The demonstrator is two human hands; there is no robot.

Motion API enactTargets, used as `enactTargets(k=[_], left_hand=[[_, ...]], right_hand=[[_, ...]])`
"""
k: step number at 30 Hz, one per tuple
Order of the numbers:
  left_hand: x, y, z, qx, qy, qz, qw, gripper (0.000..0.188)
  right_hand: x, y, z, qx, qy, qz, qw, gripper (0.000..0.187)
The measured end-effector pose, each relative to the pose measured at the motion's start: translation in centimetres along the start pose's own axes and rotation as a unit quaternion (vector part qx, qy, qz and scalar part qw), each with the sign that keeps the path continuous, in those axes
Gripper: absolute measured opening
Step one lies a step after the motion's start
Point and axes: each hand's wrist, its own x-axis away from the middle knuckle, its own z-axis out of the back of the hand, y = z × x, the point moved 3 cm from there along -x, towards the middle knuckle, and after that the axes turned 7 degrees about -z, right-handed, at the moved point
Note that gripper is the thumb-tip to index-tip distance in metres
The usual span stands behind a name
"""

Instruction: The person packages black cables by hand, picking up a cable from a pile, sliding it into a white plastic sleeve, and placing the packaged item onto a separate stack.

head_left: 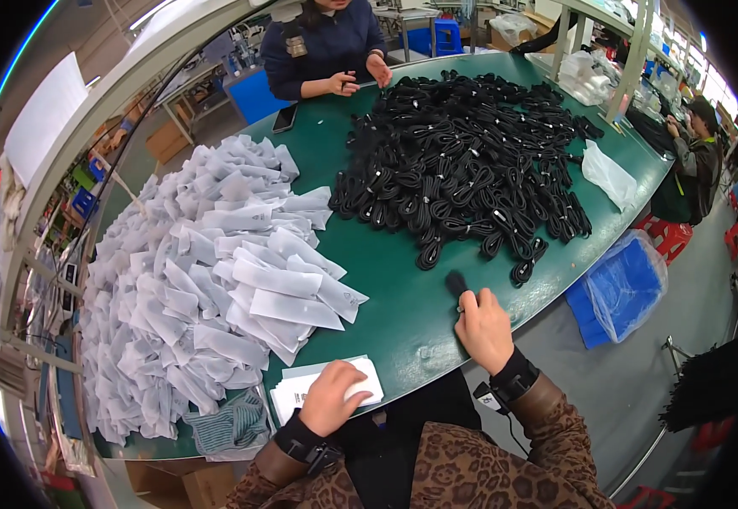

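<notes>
My left hand (332, 397) rests over a stack of flat white paper sleeves (371, 383) at the table's near edge, its thumb and fingers curled on the top one. In my right hand (483, 329) is a coiled black cable (456, 283), held at its near end just above the green table. A large heap of coiled black cables (471, 153) covers the far middle and right of the tabletop. On the left lies a big pile of filled whitish sleeves (208, 263).
Across the green table (394, 314) a co-worker (322, 51) has both hands by the cable heap. A phone (285, 118) lies near them. A folded striped cloth (230, 424) sits at the near left, a plastic bag (608, 176) at the right edge. A lined blue bin (619, 288) stands right.
</notes>
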Motion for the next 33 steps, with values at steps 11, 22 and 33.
enactTargets(k=[11,22,33], left_hand=[[0.2,-0.2,-2.1,-0.071,0.022,-0.009,0.997,0.018],[0.6,-0.1,-2.0,-0.064,0.014,0.004,0.998,0.012],[1.3,-0.4,-1.8,0.04,0.062,0.115,0.991,0.006]], right_hand=[[1.5,-4.9,-0.2,-0.196,-0.031,0.085,0.976,0.034],[2.4,-5.7,0.0,-0.25,-0.043,0.127,0.959,0.033],[3.5,-5.7,0.1,-0.284,-0.051,0.145,0.946,0.034]])
